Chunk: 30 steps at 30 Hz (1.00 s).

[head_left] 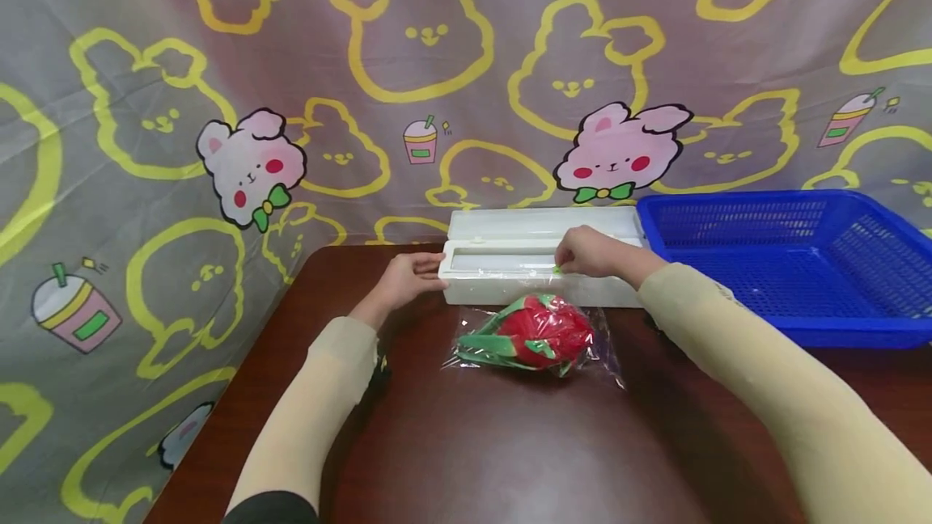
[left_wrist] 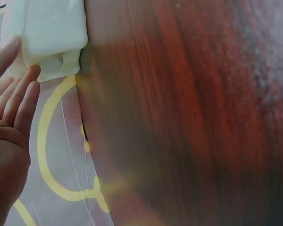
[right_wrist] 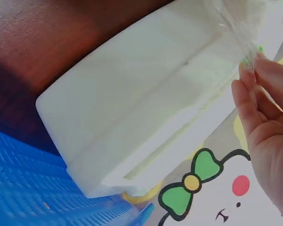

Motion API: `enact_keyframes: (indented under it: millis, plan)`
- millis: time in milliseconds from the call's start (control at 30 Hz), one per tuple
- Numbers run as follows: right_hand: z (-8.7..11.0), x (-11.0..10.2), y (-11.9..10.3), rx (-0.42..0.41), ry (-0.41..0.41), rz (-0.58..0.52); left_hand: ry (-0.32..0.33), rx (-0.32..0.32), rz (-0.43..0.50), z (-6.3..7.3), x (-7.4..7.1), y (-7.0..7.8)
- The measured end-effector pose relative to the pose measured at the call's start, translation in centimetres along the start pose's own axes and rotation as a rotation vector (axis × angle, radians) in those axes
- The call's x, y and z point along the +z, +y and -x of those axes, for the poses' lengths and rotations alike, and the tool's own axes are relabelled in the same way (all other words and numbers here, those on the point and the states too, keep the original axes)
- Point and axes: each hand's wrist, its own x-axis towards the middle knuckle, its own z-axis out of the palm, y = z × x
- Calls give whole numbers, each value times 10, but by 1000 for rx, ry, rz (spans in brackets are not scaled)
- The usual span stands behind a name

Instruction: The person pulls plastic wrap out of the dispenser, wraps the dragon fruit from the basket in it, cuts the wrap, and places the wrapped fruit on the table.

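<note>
A long white cling film dispenser (head_left: pixel 502 291) lies across the back of the table, its lid (head_left: pixel 539 221) raised at the rear. My left hand (head_left: pixel 404 277) touches the dispenser's left end with fingers fairly straight, as the left wrist view also shows. At the dispenser's front rim, my right hand (head_left: pixel 588 252) pinches a small green slide cutter (right_wrist: pixel 245 61) between thumb and fingertips. Clear film (right_wrist: pixel 233 30) stretches away from there in the right wrist view. Before the dispenser, a red and green dragon fruit toy (head_left: pixel 548 331) lies on its side among clear film (head_left: pixel 606 342).
A blue perforated plastic basket (head_left: pixel 772 323) stands at the dispenser's right end. Behind the table hangs a patterned curtain (head_left: pixel 502 116). The brown wooden table (head_left: pixel 510 443) extends in front of the toy.
</note>
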Motion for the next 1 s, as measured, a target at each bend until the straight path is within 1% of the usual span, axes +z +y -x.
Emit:
enact_keyframes:
  millis: [133, 267, 400, 500, 600, 733, 833, 1000]
  plan:
    - [-1, -1, -2, 35, 5, -4, -1, 7, -1, -2, 3, 1]
    - [-2, -1, -4, 37, 7, -13, 1, 1, -20, -3, 1, 2]
    - [-3, -1, -5, 34, 26, -1, 4, -2, -18, -3, 2, 1]
    - [0, -2, -6, 35, 34, -4, -1, 12, -33, -1, 2, 0]
    - [3, -3, -6, 64, 27, -25, -9, 36, -68, 2, 2, -2]
    - [8, -7, -6, 139, 28, -48, -14, 61, -91, 3, 0, -2]
    - [11, -8, -4, 166, 19, -52, -10, 61, -82, 2, -1, -1]
    - [15, -9, 0, 158, -10, -66, -13, 49, -52, 0, 1, -2]
